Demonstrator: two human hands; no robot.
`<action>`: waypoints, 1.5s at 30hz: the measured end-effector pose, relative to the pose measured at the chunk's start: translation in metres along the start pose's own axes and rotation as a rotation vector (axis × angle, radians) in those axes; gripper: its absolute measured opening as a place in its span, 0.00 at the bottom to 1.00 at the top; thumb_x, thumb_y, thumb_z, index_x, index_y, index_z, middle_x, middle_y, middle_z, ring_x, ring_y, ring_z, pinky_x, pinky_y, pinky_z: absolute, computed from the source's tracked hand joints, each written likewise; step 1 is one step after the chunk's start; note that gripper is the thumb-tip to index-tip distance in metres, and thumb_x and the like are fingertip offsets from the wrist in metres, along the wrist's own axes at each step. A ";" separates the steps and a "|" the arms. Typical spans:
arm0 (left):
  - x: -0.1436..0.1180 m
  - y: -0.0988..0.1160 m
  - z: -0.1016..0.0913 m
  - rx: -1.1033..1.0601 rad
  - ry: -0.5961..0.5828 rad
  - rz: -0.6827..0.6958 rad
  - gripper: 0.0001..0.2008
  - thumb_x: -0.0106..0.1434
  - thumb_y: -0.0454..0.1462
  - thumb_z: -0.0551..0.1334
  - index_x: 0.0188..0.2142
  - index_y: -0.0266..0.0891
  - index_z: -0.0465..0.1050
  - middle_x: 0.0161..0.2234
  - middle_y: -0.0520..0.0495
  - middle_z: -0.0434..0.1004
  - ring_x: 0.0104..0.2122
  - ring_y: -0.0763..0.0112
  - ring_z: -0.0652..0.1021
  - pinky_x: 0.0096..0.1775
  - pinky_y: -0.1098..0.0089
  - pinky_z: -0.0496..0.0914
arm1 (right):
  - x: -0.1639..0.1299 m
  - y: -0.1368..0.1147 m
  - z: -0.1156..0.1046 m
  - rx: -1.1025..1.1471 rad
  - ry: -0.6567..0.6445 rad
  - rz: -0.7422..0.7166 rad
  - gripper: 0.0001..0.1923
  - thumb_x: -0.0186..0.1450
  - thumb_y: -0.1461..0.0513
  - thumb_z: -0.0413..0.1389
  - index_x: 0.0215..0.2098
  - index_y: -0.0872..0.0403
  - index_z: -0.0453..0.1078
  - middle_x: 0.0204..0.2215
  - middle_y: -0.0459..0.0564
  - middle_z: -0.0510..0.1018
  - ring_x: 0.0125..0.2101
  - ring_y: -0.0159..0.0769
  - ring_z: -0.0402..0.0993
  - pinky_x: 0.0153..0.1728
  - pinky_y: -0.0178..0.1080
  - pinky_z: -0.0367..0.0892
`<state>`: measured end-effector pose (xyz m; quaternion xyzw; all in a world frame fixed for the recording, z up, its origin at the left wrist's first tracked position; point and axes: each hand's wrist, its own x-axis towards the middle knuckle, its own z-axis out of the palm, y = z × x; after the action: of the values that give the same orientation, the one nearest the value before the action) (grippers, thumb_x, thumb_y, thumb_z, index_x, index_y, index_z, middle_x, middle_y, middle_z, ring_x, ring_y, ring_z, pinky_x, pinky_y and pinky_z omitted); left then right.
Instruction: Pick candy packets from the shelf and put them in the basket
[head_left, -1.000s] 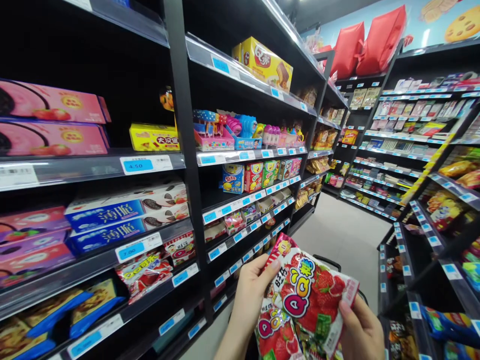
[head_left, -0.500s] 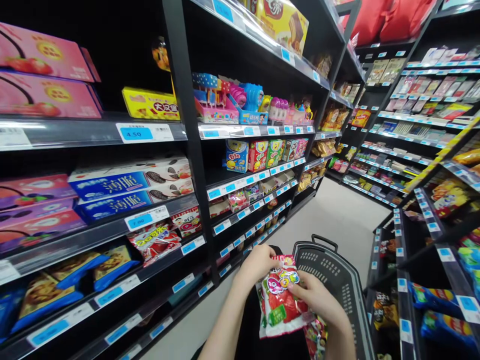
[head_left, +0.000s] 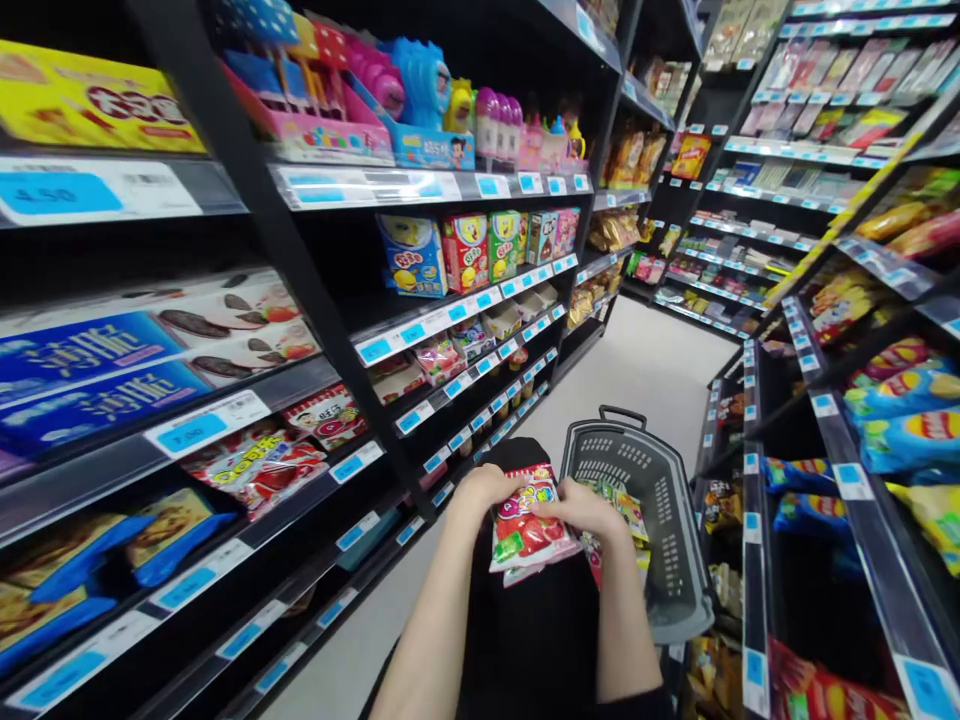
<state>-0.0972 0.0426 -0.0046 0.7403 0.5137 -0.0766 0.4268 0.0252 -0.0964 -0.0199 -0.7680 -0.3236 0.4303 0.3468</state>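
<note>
A: What is being held?

B: A stack of red candy packets [head_left: 529, 528], printed with strawberries. The left hand [head_left: 480, 492] grips the stack's left edge, and the right hand [head_left: 585, 512] lies over its right side with the fingers closed on it. Both hands are clasping, neither is loose.

A: Where is the stack against the grey basket [head_left: 660, 500]?

B: Just left of the basket's rim, over the person's dark lap, not inside it. My guess is that the two hands pinch from opposite sides to keep the slippery packets squared together.

A: How many packets?

B: At least two; I see a top one and an edge beneath, and more may be hidden. Further packets [head_left: 624, 508] show inside the basket, too covered to count.

A: And further out?

B: Left of the basket, more of the same red packets [head_left: 255, 462] lie on a shelf. Higher on that side are two blue biscuit boxes [head_left: 90, 375], stacked flat, and beyond them five small upright cartons [head_left: 480, 245] in a row, likely faced outward so labels read from the aisle. Right of the basket, blue and yellow crisp bags [head_left: 900, 400] fill the opposite shelving.
</note>
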 end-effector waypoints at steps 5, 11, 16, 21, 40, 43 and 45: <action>0.005 0.010 0.000 -0.312 0.015 0.107 0.32 0.53 0.49 0.65 0.50 0.29 0.65 0.48 0.27 0.75 0.46 0.46 0.77 0.38 0.63 0.72 | 0.009 0.003 0.006 0.466 -0.050 -0.145 0.25 0.49 0.48 0.65 0.37 0.55 0.70 0.32 0.52 0.81 0.34 0.46 0.78 0.37 0.46 0.73; -0.023 0.032 0.008 -0.794 -0.253 0.345 0.26 0.59 0.51 0.60 0.48 0.31 0.69 0.40 0.34 0.80 0.39 0.55 0.81 0.40 0.61 0.74 | -0.006 -0.015 -0.006 0.756 0.182 -0.404 0.28 0.52 0.51 0.63 0.47 0.53 0.63 0.44 0.54 0.78 0.45 0.48 0.75 0.44 0.46 0.71; -0.049 0.047 0.009 -1.017 -0.369 0.485 0.28 0.48 0.45 0.71 0.45 0.31 0.72 0.38 0.36 0.81 0.38 0.52 0.81 0.42 0.58 0.74 | -0.031 -0.031 -0.016 0.713 0.324 -0.537 0.26 0.55 0.54 0.63 0.49 0.53 0.64 0.44 0.52 0.79 0.44 0.46 0.75 0.46 0.45 0.69; -0.067 0.061 0.009 -1.203 -0.251 0.584 0.28 0.43 0.38 0.74 0.44 0.32 0.72 0.37 0.39 0.82 0.38 0.54 0.81 0.43 0.60 0.73 | -0.047 -0.039 -0.019 0.608 0.497 -0.527 0.23 0.55 0.53 0.63 0.46 0.55 0.70 0.41 0.53 0.80 0.40 0.47 0.76 0.42 0.45 0.70; -0.074 0.049 -0.009 -1.447 -0.303 0.561 0.22 0.49 0.41 0.72 0.42 0.31 0.74 0.37 0.37 0.82 0.41 0.53 0.80 0.47 0.58 0.72 | -0.045 -0.013 -0.047 0.978 0.962 -0.416 0.40 0.49 0.50 0.66 0.57 0.52 0.62 0.51 0.57 0.73 0.44 0.48 0.75 0.40 0.45 0.74; -0.076 0.054 0.001 -1.361 -0.373 0.630 0.23 0.52 0.43 0.70 0.44 0.31 0.73 0.39 0.37 0.81 0.42 0.52 0.79 0.48 0.57 0.70 | -0.046 -0.020 -0.036 0.903 0.700 -0.478 0.38 0.53 0.51 0.65 0.58 0.51 0.61 0.49 0.55 0.75 0.44 0.48 0.75 0.43 0.47 0.72; -0.075 0.057 0.008 -1.249 -0.297 0.685 0.24 0.55 0.45 0.67 0.47 0.32 0.71 0.42 0.37 0.79 0.45 0.52 0.78 0.50 0.56 0.68 | -0.051 -0.028 -0.028 0.883 0.547 -0.509 0.36 0.57 0.51 0.63 0.60 0.48 0.58 0.51 0.53 0.74 0.48 0.47 0.73 0.44 0.45 0.72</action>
<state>-0.0822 -0.0219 0.0635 0.4596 0.1374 0.2692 0.8351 0.0233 -0.1283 0.0359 -0.5318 -0.1867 0.2135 0.7980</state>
